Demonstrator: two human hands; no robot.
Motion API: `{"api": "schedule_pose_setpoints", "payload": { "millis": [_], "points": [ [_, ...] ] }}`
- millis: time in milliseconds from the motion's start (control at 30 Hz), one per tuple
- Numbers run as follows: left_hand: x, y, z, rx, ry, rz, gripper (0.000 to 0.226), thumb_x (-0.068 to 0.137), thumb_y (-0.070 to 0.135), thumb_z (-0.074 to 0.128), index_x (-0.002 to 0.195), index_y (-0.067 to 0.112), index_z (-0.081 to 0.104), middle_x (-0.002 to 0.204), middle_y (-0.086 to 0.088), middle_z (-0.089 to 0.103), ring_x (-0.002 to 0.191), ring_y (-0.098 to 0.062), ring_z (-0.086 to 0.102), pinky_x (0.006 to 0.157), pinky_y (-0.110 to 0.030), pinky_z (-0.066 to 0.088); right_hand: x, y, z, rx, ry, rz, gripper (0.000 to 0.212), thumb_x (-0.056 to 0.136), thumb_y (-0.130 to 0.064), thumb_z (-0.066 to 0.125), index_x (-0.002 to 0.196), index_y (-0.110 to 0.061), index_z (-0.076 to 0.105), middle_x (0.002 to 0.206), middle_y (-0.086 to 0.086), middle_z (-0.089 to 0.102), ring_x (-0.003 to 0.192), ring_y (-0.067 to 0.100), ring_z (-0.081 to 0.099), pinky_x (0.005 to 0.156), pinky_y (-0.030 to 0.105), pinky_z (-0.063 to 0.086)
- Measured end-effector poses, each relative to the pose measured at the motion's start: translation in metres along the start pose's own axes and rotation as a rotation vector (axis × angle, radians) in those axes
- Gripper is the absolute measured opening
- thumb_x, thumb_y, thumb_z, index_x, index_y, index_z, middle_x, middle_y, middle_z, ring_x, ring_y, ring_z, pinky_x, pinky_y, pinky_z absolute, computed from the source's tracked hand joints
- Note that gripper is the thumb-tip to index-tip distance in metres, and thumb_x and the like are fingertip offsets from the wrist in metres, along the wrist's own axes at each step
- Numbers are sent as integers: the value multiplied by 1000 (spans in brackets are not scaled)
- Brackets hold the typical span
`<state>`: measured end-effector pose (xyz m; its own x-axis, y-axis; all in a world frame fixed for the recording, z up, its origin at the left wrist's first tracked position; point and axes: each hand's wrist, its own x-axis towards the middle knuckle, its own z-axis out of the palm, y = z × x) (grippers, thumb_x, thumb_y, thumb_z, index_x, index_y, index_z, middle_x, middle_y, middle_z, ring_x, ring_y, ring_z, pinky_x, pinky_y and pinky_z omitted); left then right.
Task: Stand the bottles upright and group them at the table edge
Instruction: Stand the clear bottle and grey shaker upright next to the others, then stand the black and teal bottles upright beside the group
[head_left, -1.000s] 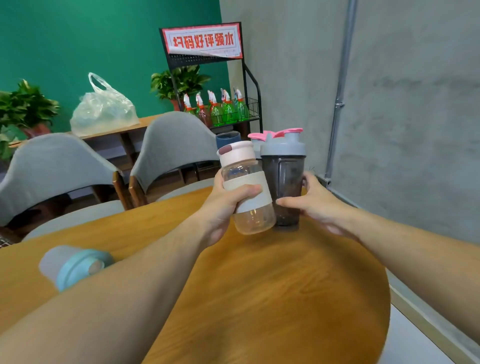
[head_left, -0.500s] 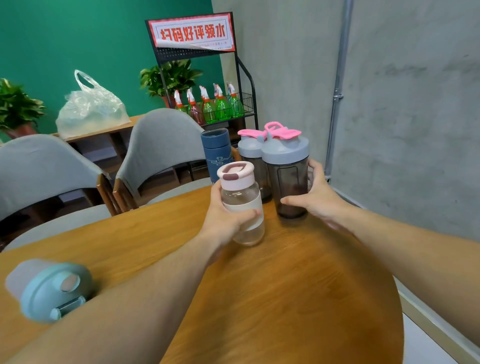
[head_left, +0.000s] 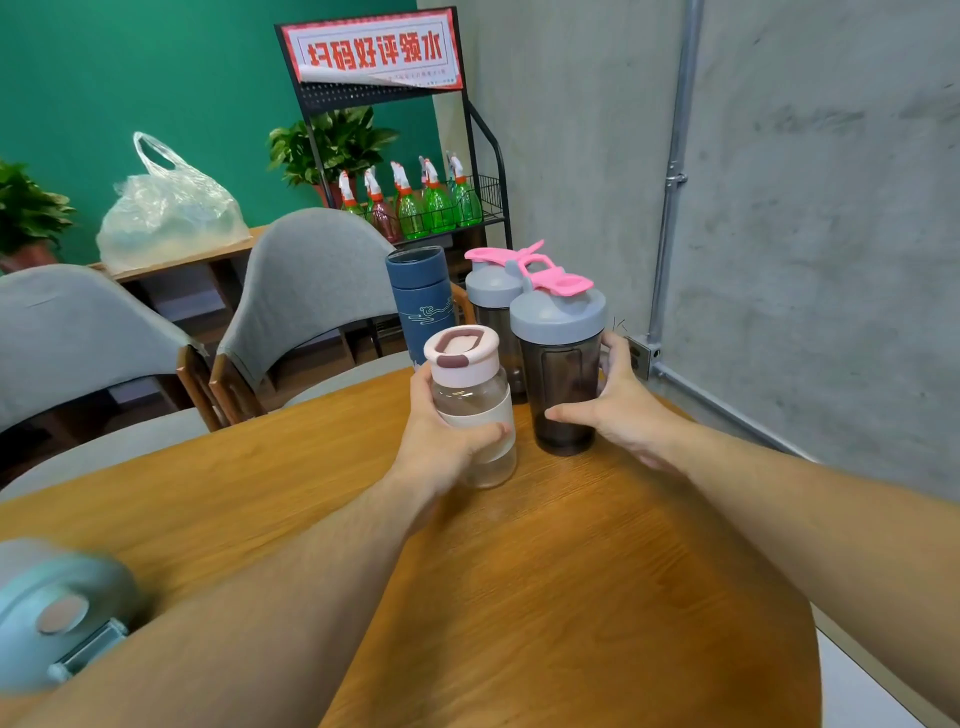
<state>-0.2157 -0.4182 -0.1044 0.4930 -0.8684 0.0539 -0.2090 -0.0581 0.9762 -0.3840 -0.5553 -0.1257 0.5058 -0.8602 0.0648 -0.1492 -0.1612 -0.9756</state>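
Note:
My left hand (head_left: 441, 441) grips a clear bottle (head_left: 470, 384) with a pale pink lid and a white sleeve; it stands upright on the wooden table (head_left: 571, 597). Just right of it, my right hand (head_left: 618, 410) wraps a dark shaker bottle (head_left: 561, 374) with a grey lid and pink flip cap, also upright. Behind them at the far table edge stand a second grey-lidded shaker (head_left: 491, 291) and a navy blue flask (head_left: 418, 296). A light blue-lidded bottle (head_left: 57, 613) lies on its side at the near left, partly behind my left forearm.
Two grey chairs (head_left: 311, 280) stand beyond the table's far edge. A black rack (head_left: 483, 171) holds several green spray bottles. A plastic bag (head_left: 166, 208) sits on a shelf at the back. A concrete wall with a pipe (head_left: 675, 171) runs along the right.
My left hand has lowered the clear bottle from a tilted, raised pose down onto the table, upright beside the dark shaker. My right hand stays on the shaker.

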Motion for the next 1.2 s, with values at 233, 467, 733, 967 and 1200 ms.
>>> {"api": "schedule_pose_setpoints", "payload": {
  "millis": [233, 467, 733, 967, 1200],
  "points": [
    [2, 1, 5, 37, 8, 7, 106, 63, 3, 89, 144, 29, 27, 133, 2, 52, 126, -19, 50, 108, -48, 45, -1, -2, -2, -34, -33, 6, 122, 68, -12, 90, 150, -42, 6, 159, 3, 31, 141, 25, 38, 115, 53, 32],
    [-11, 11, -4, 96, 15, -32, 126, 59, 17, 95, 154, 32, 13, 156, 0, 33, 142, -22, 35, 116, -50, 34, -21, -17, -1, -7, 209, -101, 112, 63, -35, 93, 148, -36, 20, 148, 3, 39, 132, 20, 44, 104, 39, 41],
    [-57, 29, -66, 184, 64, -57, 96, 76, 28, 85, 150, 37, 25, 158, 0, 28, 129, -21, 46, 102, -41, 48, -69, -56, 14, 9, 316, -181, 56, 77, -33, 83, 109, -16, 40, 85, 2, 46, 74, 11, 46, 68, 23, 42],
    [-116, 35, -148, 169, 95, -122, 47, 91, 27, 69, 133, 29, 48, 129, -2, 54, 110, -20, 58, 90, -39, 55, -123, -98, 72, -65, 118, -147, 25, 91, -36, 68, 98, -20, 52, 74, 7, 60, 66, 19, 56, 59, 32, 47],
    [-171, 36, -238, 177, 256, -132, 30, 95, 23, 63, 123, 23, 53, 98, -2, 57, 85, -16, 59, 64, -28, 48, -156, -147, 164, -211, -125, -161, 30, 96, -36, 61, 120, -23, 48, 92, 12, 66, 75, 19, 63, 64, 28, 53]
  ]
}}
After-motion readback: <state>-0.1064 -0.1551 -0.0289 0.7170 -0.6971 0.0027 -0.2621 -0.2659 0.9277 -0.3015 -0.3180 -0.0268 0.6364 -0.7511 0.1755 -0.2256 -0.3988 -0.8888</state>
